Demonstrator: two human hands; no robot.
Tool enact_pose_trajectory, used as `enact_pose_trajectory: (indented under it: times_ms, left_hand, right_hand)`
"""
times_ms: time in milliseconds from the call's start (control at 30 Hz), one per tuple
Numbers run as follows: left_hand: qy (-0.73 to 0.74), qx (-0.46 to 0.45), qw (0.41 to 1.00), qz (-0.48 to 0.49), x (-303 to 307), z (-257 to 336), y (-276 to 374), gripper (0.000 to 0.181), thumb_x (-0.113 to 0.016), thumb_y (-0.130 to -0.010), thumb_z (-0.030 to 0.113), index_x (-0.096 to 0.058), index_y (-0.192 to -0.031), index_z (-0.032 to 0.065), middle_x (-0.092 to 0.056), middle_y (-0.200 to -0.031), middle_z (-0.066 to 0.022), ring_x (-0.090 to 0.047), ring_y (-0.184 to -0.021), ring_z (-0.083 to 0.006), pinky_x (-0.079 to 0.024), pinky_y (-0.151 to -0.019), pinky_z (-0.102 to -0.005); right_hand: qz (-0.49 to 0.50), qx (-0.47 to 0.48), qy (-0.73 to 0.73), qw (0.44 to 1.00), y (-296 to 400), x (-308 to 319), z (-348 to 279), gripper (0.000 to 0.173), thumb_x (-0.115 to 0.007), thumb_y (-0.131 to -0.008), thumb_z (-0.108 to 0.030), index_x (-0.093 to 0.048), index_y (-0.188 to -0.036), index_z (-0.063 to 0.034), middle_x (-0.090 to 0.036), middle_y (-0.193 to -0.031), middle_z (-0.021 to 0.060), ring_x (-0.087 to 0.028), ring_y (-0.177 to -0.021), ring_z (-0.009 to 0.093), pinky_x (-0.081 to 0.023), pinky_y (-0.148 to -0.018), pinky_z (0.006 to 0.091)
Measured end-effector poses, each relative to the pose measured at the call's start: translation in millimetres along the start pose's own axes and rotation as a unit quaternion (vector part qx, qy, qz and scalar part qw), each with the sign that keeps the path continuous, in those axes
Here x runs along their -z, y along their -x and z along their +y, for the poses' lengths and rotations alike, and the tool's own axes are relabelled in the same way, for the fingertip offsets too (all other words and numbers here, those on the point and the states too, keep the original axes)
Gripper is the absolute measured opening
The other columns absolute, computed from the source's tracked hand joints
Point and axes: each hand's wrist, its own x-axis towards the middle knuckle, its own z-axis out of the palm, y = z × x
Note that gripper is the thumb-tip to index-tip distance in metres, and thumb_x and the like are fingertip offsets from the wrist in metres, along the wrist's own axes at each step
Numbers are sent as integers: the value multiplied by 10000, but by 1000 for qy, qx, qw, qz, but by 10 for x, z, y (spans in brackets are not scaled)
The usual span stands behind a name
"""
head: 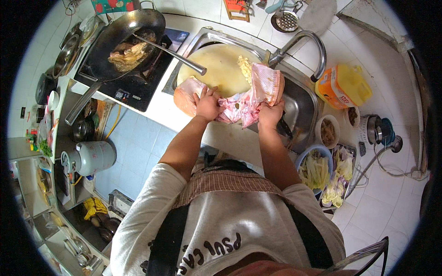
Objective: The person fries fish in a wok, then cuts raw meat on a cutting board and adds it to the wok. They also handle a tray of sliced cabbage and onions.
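A raw, opened poultry carcass (266, 84) lies spread over the near side of a round, pale cutting board (203, 62), which rests across the sink. My left hand (209, 105) holds its left part, fingers spread over the skin and flesh. With my right hand (271, 112) I grip the near right edge, below the raised rib side. Pink torn flesh and bone lie between both hands. Clumps of yellow fat (244, 67) sit beside the raised side. A black handle (286, 127) shows just right of my right wrist; what it belongs to is hidden.
Left, a wok (138, 20) on a black cooktop (129, 95) holds browned meat (129, 55); a metal utensil handle (183, 60) juts toward the board. The faucet (319, 51) arches over the sink's right side. Beyond stand an oil jug (342, 86), bowls and a blue basin (302, 155) of cut vegetables.
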Motion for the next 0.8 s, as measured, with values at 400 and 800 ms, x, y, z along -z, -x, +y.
enact_pose_trajectory:
  times_ms: [400,800]
  left_hand:
    - [-6,-36,999,14,-69,4,32,568,-758,-568,277,-566,-1091,168,-419,-1305,-32,-246,-1287,-325,-167,-940,-680]
    - [-8,-18,1000,20,-120,28,6,580,-735,-602,272,-542,-1137,162,-435,-1285,-36,-290,-1265,-319,-176,-940,-667]
  right_hand:
    - [51,-203,-389,897,129,-52,211,377,-525,-722,122,-496,-1086,25,-575,-1024,130,-601,-826,218,-523,-669,322]
    - [86,-344,-361,862,132,69,607,450,-499,-732,121,-459,-1162,-6,-550,-1056,141,-612,-841,282,-551,-669,399]
